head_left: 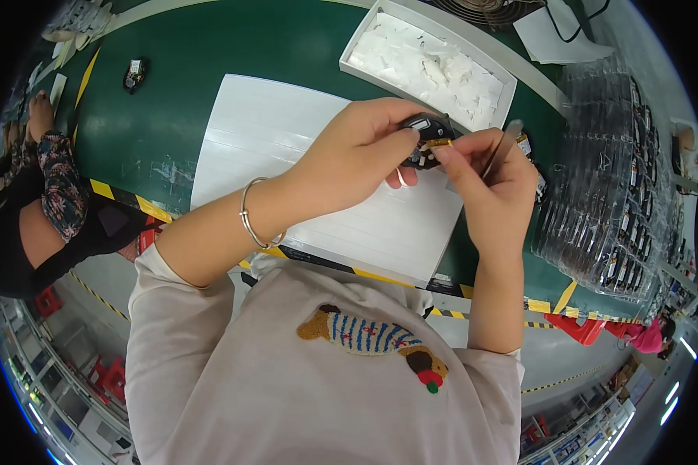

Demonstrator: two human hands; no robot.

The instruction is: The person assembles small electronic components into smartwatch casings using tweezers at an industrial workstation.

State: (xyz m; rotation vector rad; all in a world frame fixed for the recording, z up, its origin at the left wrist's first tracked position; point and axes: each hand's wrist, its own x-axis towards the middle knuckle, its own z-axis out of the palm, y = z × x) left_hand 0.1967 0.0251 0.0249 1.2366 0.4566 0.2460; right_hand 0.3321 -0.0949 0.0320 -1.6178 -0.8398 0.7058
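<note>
Left hand: bare left hand (364, 143) is clamping a small, black, rounded plastic device (436, 124) between thumb and fingers, above the sheet.
Right hand: bare right hand (495, 174) is bringing thumb and forefinger together at a narrow gold-coloured strip (440, 143) by the device; pinched or only pressed, cannot tell. The same hand is gripping a thin grey metal tool (512, 132), its upper end blurring.
Strip risk: too hard a pull could be creasing or tearing it, in my judgement.
Tool risk: a turning wrist could be swinging the tool into the device.
Sheet: a large, glossy white sheet (248, 132) is covering the bench's middle.
Bench: a dark green work surface (167, 108) is carrying another small black device (135, 75) at far left.
Trays: stacked clear plastic trays (589, 163) are standing at right.
Box: a shallow white cardboard box (380, 84) is holding torn white scraps (438, 71) beyond the hands.
Room: a co-worker's dark floral sleeve (60, 186) is showing at left; red stools (578, 329) are standing behind.
</note>
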